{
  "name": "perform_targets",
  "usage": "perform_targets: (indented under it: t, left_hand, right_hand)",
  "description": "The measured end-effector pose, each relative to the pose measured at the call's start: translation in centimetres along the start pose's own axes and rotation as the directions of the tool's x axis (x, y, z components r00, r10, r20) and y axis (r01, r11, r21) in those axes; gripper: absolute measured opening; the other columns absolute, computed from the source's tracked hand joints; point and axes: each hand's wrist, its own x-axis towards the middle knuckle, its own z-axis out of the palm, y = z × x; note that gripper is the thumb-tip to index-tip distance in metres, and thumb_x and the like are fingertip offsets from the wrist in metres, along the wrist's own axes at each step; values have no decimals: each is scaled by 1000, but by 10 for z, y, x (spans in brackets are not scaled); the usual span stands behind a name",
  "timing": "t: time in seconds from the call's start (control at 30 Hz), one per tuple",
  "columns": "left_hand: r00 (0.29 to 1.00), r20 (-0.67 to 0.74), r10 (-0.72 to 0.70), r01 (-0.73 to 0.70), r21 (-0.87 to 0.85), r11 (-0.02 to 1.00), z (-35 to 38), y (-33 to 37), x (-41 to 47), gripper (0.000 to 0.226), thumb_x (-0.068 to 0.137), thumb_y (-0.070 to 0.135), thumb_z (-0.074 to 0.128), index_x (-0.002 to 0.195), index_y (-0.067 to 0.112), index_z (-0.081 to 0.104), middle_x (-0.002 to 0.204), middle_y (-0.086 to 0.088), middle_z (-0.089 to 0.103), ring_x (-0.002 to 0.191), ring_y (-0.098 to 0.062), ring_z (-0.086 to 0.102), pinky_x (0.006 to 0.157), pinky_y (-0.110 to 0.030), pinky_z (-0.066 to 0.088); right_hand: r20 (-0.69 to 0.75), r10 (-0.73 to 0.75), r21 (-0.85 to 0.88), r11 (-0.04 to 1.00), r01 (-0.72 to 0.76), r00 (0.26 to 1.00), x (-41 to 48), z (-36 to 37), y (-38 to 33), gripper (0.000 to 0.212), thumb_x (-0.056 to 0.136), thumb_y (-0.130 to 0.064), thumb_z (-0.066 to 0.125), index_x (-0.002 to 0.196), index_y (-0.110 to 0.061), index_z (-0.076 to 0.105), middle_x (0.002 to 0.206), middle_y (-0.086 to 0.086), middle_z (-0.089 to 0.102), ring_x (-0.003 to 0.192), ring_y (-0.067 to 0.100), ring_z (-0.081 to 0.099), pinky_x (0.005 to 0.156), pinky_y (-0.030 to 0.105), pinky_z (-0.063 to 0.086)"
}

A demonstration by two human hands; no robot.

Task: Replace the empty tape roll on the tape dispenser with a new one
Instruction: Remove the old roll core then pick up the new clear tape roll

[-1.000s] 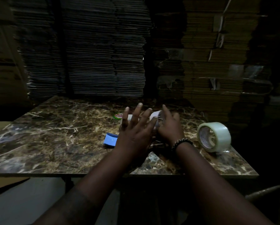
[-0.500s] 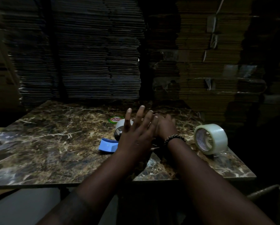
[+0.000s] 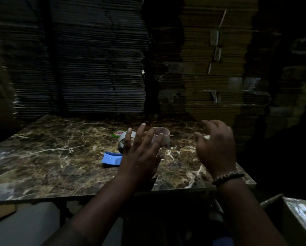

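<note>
The tape dispenser lies on the marble table (image 3: 42, 157), with its blue handle (image 3: 111, 158) toward me and its pale, silvery head (image 3: 121, 143) beyond. My left hand (image 3: 141, 153) hovers over it, fingers spread, holding nothing. A pale empty core (image 3: 163, 137) lies flat on the table just past my left fingertips. My right hand (image 3: 217, 150) is off to the right, fingers curled and apart. It covers the new tape roll, of which only a pale sliver (image 3: 207, 137) shows.
Tall stacks of flattened cardboard (image 3: 99, 68) stand right behind the table. A round red-and-green sticker (image 3: 117, 133) lies near the dispenser. An open cardboard box (image 3: 299, 221) sits below the table's front right corner.
My right hand let go of the empty core, which now lies on the table, and moved right in front of the new roll. My left hand stayed over the dispenser.
</note>
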Motion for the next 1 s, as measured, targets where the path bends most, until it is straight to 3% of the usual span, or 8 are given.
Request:
perform_targets:
  t: [0.1, 0.2, 0.33, 0.5, 0.63, 0.73, 0.9, 1.0]
  left_hand:
    - [1000, 13, -26, 27, -22, 999, -5, -7, -10, 65, 95, 50, 62, 151, 21, 51, 161, -10, 46, 156, -39, 32, 123, -64, 22]
    - [998, 21, -63, 64, -54, 996, -9, -16, -20, 66, 91, 45, 67, 150, 21, 52, 162, -13, 44, 154, -40, 32, 122, -65, 23]
    - [994, -24, -111, 108, -108, 988, -9, -16, -27, 61, 91, 44, 69, 146, 20, 57, 159, -16, 45, 152, -42, 34, 124, -59, 19]
    - [998, -65, -22, 0, -327, 945, -5, 21, -15, 67, 90, 39, 72, 150, 18, 52, 160, -18, 45, 151, -41, 37, 120, -54, 31]
    - [998, 59, -1, 31, -518, 855, -2, 69, 11, 69, 93, 46, 66, 155, 23, 44, 160, -15, 42, 147, -36, 40, 116, -52, 41]
    - [986, 164, 12, 94, -625, 775, 1, 103, 33, 77, 93, 42, 68, 159, 28, 32, 166, -14, 32, 150, -34, 34, 119, -49, 36]
    - [943, 325, 72, 172, -660, 732, 9, 140, 69, 85, 95, 30, 69, 163, 40, 19, 173, -11, 12, 158, -34, 16, 128, -52, 24]
    - [918, 382, 111, 188, -663, 725, 15, 151, 82, 90, 94, 28, 72, 162, 47, 16, 175, -8, 7, 160, -33, 11, 128, -50, 22]
  right_hand:
    - [-64, 86, 7, 996, -86, 994, -15, -13, 24, 49, 88, -28, 76, 133, -11, 65, 133, 18, 59, 124, 37, 53, 101, 47, 46]
    - [16, 214, -23, 977, -214, 977, -31, -11, 39, 61, 90, -35, 75, 144, -15, 55, 140, 18, 52, 126, 38, 50, 102, 51, 47]
    - [158, 370, 12, 926, -377, 915, -43, 0, 51, 80, 89, -30, 76, 156, -22, 34, 147, 18, 44, 130, 41, 50, 103, 54, 51]
    - [193, 425, 87, 890, -447, 885, -48, 5, 58, 91, 85, -24, 81, 159, -24, 28, 143, 16, 50, 126, 39, 56, 101, 54, 53]
    - [184, 429, 118, 884, -453, 884, -47, 4, 59, 87, 86, -23, 79, 158, -24, 30, 139, 14, 57, 123, 35, 60, 99, 50, 54]
    - [174, 424, 126, 885, -447, 889, -46, 3, 60, 81, 87, -25, 78, 155, -23, 34, 134, 12, 63, 120, 33, 64, 96, 47, 55]
    - [167, 414, 172, 881, -440, 895, -48, 4, 62, 77, 88, -32, 78, 152, -27, 36, 131, 7, 66, 115, 27, 68, 93, 47, 58]
    - [167, 420, 178, 877, -446, 892, -46, 5, 66, 68, 91, -26, 74, 150, -25, 40, 130, 7, 67, 116, 28, 67, 93, 44, 56]
